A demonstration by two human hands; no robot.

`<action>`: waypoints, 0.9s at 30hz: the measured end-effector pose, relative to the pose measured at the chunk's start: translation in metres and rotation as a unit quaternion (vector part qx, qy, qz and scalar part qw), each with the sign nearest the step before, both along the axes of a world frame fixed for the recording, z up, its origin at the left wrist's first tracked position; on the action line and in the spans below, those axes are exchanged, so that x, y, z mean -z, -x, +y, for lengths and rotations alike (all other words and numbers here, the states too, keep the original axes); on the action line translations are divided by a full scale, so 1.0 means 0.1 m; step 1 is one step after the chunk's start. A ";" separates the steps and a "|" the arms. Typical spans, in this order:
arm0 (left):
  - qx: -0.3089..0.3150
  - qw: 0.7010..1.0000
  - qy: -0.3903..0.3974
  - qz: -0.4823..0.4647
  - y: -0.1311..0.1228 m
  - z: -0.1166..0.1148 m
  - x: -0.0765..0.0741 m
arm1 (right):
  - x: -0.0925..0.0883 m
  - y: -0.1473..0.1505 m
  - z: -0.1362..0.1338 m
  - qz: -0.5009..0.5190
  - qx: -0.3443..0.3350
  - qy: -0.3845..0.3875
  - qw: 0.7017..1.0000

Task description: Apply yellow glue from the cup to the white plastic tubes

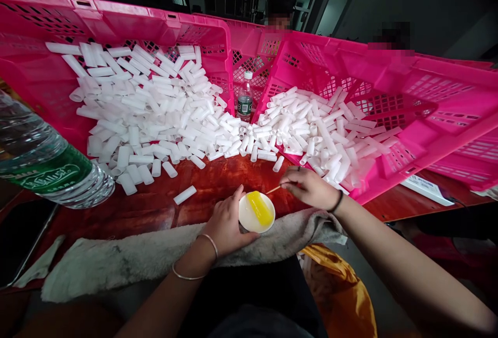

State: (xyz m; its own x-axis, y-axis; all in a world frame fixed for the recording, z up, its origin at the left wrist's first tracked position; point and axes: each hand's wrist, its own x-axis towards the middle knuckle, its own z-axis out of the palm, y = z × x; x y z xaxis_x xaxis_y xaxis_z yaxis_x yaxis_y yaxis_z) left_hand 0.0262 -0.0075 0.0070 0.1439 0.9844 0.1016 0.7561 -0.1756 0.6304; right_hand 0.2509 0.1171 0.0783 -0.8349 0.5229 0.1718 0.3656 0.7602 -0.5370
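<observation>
My left hand (pixel 225 224) is wrapped round a small white cup (pixel 249 220) tilted so that its inside faces me. A glossy bright yellow strip (pixel 260 208) lies across the cup; I cannot tell whether it is paste or something solid. Between the fingertips of my right hand (pixel 307 187) is a thin wooden stick (pixel 273 189), its tip at the cup's upper right rim. A single white plastic tube (pixel 184 195) lies on the red table (pixel 155 216) left of the cup. Under both wrists stretches a grey towel (pixel 128 257) along the table edge.
Pink crates (pixel 420 115) on their sides spill many short white tubes (pixel 155 99). A small bottle (pixel 245 98) stands between them. At left are a large water bottle (pixel 50 156) and a phone (pixel 23 239). An orange bag (pixel 346 286) hangs below the edge. People sit beyond the crates.
</observation>
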 end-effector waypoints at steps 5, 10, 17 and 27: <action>0.006 1.000 -0.019 0.005 0.00 0.00 0.03 | -0.23 0.07 -0.70 -0.106 -0.078 -0.218 0.967; 0.012 1.000 -0.025 0.009 -0.01 -0.01 0.02 | -0.06 0.19 -0.83 -0.166 -0.113 -0.342 0.918; 0.011 0.999 -0.037 0.004 0.00 0.00 0.06 | 0.17 0.23 -0.76 -0.049 -0.038 -0.330 0.942; 0.005 1.000 -0.029 -0.002 0.00 -0.02 0.04 | 0.52 0.11 -1.05 0.052 0.129 -0.112 0.984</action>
